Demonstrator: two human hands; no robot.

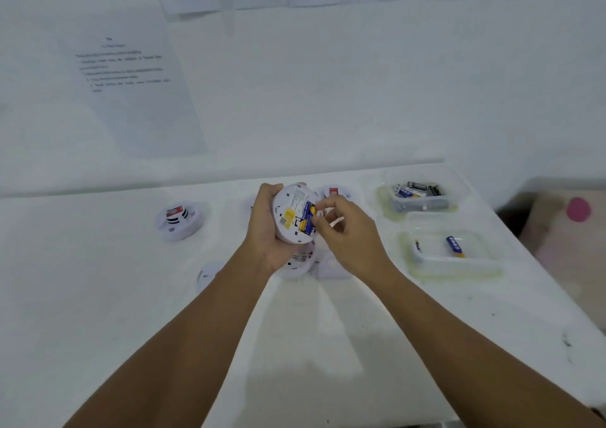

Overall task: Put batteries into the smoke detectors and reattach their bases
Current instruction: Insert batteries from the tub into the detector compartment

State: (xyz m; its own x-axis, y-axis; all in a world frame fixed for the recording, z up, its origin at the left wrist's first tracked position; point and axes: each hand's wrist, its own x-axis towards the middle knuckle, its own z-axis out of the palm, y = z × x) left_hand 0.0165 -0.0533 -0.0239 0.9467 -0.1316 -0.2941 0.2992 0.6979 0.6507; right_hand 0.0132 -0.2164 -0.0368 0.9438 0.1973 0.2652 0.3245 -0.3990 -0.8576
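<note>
We hold one smoke detector (292, 213) above the middle of the desk (98, 296), its underside turned up toward us and tilted a little to the right; our left hand (266, 227) cups it from the left, fingers curled round its rim; our right hand (344, 227) pinches a blue and yellow battery (309, 219) between thumb and forefinger at the open compartment, the other fingers loosely curled. The battery's long axis runs roughly toward and away from us, yellow end farther; whether it is fully seated we cannot tell. We judge the task partway: another detector (178, 219) sits toward the left edge, one more (334, 193) lies behind the hands, and white round parts (300, 263) lie below them, so bases are yet to be fitted. Near the right edge, a far tray (419, 202) holds loose batteries; a nearer tray (452, 265) holds a spare battery (455, 246).
</note>
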